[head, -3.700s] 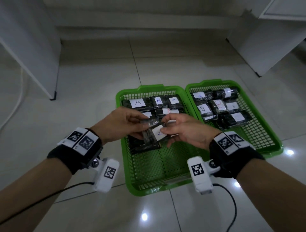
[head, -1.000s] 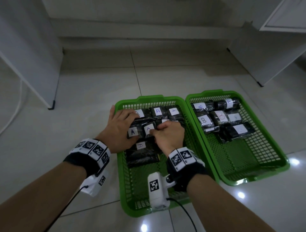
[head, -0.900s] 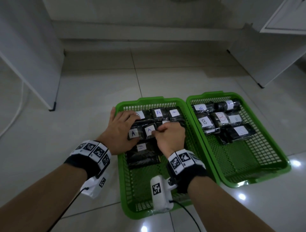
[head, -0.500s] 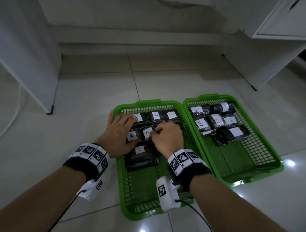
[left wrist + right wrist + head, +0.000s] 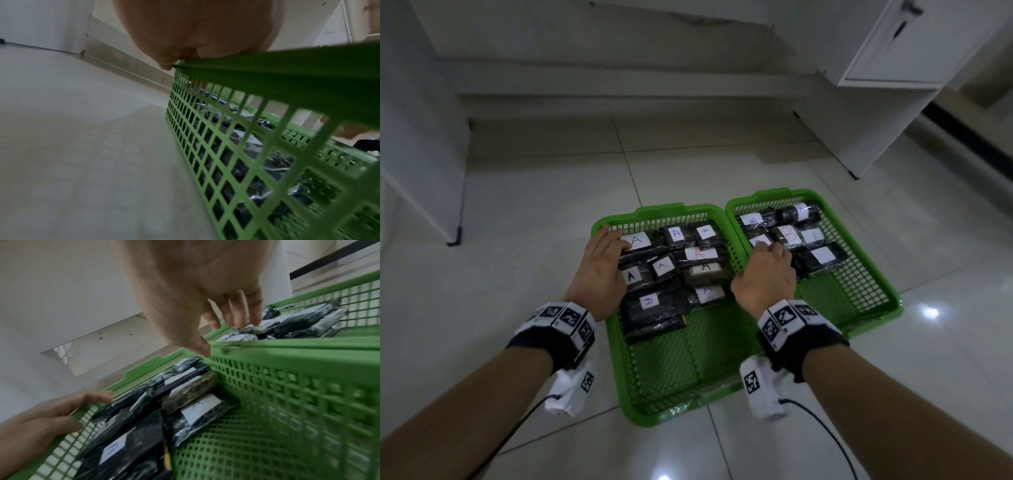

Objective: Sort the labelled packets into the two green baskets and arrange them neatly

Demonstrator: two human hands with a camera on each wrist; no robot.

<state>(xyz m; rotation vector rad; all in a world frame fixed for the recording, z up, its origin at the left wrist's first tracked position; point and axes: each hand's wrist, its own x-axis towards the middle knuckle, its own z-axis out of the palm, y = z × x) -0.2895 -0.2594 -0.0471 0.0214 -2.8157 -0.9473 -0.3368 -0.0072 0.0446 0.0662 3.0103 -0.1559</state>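
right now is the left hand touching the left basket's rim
Touching. In the left wrist view the left hand rests its heel directly on the left green basket rim, with no gap.

We look down on a floor (image 5: pixel 534 219) of large, glossy pale tiles with thin dark joints, where small bright spots of light (image 5: pixel 930 312) glint near the bottom right. A low step (image 5: pixel 619 102) runs along the far wall (image 5: pixel 585 31), which is plain and pale. At left stands a white panel (image 5: pixel 417 137) with a dark foot at its corner. At upper right we see a white cabinet (image 5: pixel 893 85), its door fitted with a small dark handle. The room is dimly lit.
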